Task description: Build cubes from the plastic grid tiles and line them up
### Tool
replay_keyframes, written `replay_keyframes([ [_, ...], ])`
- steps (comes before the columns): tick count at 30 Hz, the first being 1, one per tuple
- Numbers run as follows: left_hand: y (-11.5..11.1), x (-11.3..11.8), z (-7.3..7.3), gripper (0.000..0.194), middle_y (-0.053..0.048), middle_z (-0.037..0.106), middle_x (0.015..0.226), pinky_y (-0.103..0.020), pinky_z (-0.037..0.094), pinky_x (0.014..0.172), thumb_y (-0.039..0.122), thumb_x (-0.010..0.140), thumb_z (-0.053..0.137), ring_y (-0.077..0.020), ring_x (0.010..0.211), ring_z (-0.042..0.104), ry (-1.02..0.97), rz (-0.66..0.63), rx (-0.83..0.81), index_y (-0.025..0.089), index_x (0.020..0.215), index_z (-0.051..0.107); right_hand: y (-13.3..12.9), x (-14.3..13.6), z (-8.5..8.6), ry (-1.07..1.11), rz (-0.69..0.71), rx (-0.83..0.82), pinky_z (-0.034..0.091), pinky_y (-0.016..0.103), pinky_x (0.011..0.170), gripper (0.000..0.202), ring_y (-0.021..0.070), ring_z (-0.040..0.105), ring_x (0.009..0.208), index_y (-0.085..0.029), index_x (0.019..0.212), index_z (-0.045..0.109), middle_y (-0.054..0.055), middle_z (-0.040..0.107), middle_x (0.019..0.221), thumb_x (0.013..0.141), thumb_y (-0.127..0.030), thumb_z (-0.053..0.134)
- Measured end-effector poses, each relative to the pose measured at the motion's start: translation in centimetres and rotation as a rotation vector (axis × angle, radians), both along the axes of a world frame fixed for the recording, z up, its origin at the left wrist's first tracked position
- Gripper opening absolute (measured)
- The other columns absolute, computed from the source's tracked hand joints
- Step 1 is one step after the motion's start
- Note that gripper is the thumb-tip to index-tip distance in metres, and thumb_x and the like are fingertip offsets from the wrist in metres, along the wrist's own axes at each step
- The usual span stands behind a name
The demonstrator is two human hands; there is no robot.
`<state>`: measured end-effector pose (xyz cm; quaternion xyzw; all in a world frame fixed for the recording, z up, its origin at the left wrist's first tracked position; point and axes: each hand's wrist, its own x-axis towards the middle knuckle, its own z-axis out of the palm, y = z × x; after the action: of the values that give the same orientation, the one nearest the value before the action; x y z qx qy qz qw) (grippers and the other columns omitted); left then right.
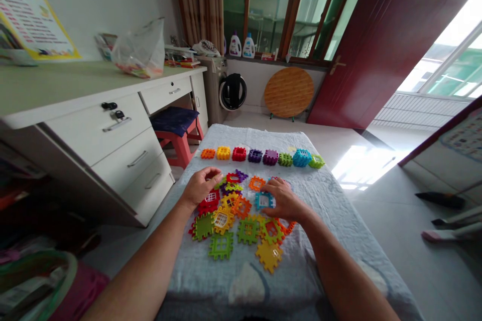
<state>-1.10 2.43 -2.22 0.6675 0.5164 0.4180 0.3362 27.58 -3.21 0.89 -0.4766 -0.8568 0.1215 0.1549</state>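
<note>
Loose tiles (248,230) spread on surface (327,195); L hand (201,188) at pile's far L, R hand (280,198) at far R. Tile stacks (270,157) in a row behind, nr far edge. Stool (175,121) L of surface; washer (214,77) beyond, back L; disc (289,92) back ctr, btwn washer & door (357,40).

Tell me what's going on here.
A person sits or stands at a cloth-covered surface, both bare hands among loose, colourful plastic tiles. The right hand is at a blue tile, its fingers over the edge. The left hand is bent above a red tile; whether anything is in its grip is unclear. Beyond the hands, eight stacks in different colours stand in a row.
</note>
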Motion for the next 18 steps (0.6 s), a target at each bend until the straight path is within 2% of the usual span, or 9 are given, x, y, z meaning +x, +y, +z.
replay_keyframes([
  [2,-0.2,0.2,0.4,0.039,-0.006,0.068,0.095,-0.034,0.048,0.087,0.049,0.075,0.060,-0.0212,0.091,0.063,0.076,-0.040,0.041,0.017,0.097,0.064,0.3,0.8,0.3,0.074,-0.076,0.050,0.038,0.036,0.085,0.040,0.0218,0.048,0.091,-0.020,0.104,0.061,0.006,0.056,0.093,0.066,-0.031,0.070],
  [5,-0.9,0.8,1.0,0.047,-0.008,0.062,0.110,-0.036,0.042,0.097,0.049,0.069,0.067,-0.0244,0.107,0.058,0.240,-0.111,0.166,0.019,0.105,0.063,1.0,2.7,0.5,0.193,-0.275,0.176,0.039,0.037,0.089,0.040,0.0226,0.048,0.095,-0.020,0.109,0.058,0.007,0.054,0.100,0.071,-0.030,0.064],
  [8,-1.5,1.5,1.2,0.058,-0.009,0.059,0.115,-0.038,0.041,0.098,0.049,0.066,0.070,-0.0260,0.110,0.056,0.351,-0.180,0.205,0.021,0.115,0.059,1.6,4.3,0.1,0.218,-0.417,0.233,0.038,0.039,0.092,0.042,0.0242,0.047,0.098,-0.020,0.111,0.057,0.008,0.053,0.105,0.071,-0.031,0.063],
  [12,-1.7,2.0,1.0,0.057,-0.009,0.060,0.114,-0.039,0.043,0.095,0.046,0.068,0.068,-0.0259,0.107,0.056,0.425,-0.191,0.195,0.020,0.118,0.055,1.9,4.8,-1.0,0.135,-0.375,0.179,0.038,0.039,0.091,0.043,0.0242,0.048,0.098,-0.021,0.111,0.058,0.007,0.054,0.104,0.069,-0.028,0.063],
  [18,-1.7,2.1,1.1,0.044,-0.006,0.065,0.107,-0.037,0.044,0.091,0.041,0.069,0.067,-0.0240,0.100,0.058,0.468,-0.162,0.186,0.021,0.108,0.060,2.1,3.3,-1.9,-0.013,-0.323,0.066,0.035,0.037,0.087,0.042,0.0244,0.045,0.098,-0.022,0.109,0.060,0.007,0.054,0.103,0.068,-0.027,0.066],
])
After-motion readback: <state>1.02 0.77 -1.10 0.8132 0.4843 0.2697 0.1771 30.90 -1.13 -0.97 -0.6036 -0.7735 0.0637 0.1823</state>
